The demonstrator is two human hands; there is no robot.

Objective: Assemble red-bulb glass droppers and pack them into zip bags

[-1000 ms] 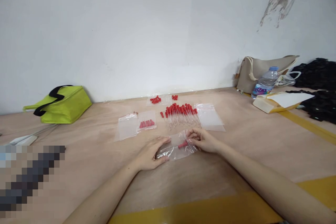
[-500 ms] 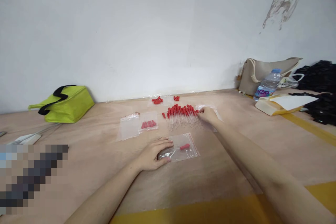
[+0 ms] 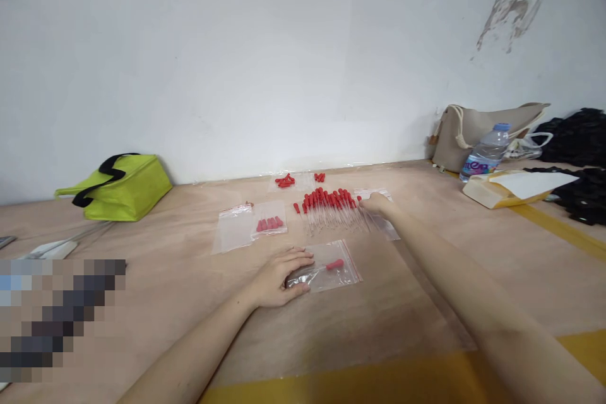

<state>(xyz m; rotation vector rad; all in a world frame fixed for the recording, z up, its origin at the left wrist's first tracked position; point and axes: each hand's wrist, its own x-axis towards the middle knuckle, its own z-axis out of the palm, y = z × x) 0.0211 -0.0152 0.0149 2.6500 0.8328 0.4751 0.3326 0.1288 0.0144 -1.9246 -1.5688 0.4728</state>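
While its bulb (image 3: 336,264) points right, the bagged dropper (image 3: 329,266) lies crosswise.

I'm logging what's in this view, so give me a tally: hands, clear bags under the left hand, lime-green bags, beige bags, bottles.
Hands: 2 (left hand, right hand)
Clear bag under the left hand: 1
Lime-green bag: 1
Beige bag: 1
Bottle: 1
Total: 6
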